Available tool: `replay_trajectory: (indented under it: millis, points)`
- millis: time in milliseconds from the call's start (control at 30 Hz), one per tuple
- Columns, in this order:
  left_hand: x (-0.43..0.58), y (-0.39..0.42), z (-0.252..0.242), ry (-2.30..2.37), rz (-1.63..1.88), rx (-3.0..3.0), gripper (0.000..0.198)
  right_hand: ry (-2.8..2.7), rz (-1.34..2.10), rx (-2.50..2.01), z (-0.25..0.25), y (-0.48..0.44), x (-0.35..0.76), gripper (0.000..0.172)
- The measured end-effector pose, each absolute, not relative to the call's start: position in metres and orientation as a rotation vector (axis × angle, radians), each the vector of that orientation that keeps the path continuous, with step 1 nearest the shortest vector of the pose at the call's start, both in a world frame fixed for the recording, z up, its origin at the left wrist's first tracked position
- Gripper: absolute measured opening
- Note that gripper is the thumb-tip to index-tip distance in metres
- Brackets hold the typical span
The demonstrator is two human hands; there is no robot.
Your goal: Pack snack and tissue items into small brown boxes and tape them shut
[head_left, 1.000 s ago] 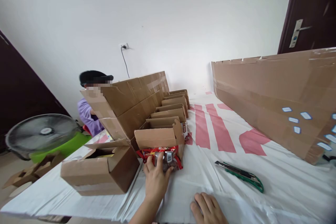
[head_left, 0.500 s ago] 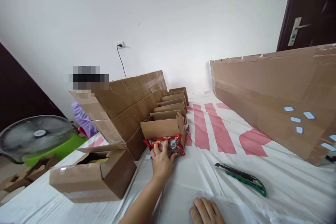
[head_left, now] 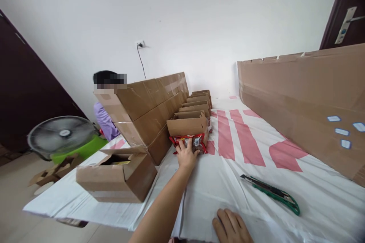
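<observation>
My left hand (head_left: 186,156) reaches forward over the white-covered table. Its fingers and thumb grip a red packet with a clear middle (head_left: 201,143), whose contents I cannot make out. The packet leans against the front of the nearest open cardboard box (head_left: 186,126) in a row. My right hand (head_left: 232,226) lies palm down on the cloth near the table's front edge, holding nothing, fingers stretched out. Ahead and to its right is a green utility knife (head_left: 272,193) with its dark tip pointing left. Another open carton (head_left: 114,182) stands left of my left forearm, with something yellow inside.
Tall cardboard walls stand on the left (head_left: 148,106) and right (head_left: 285,95) of the table; the right one carries several small labels. Behind the left wall is a person in a purple top (head_left: 106,121). A fan (head_left: 64,133) stands near a green bin (head_left: 80,150).
The view has swung left, so everything sits further right. My left hand stays on the red packet against the box, and my right hand still rests on the cloth.
</observation>
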State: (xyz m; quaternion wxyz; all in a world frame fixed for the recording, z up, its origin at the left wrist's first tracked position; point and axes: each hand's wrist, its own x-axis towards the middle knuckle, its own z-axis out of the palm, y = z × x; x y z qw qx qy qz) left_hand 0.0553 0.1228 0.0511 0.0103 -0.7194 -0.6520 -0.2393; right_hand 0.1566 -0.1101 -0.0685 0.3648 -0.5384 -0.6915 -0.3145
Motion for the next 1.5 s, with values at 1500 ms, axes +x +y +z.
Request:
replay_trajectory:
  millis: [1500]
  points:
    - [0.010,-0.050,0.008,-1.605,-1.561,-3.585,0.024,-1.611,0.391,-1.477,-0.010,-0.126,0.164,0.064]
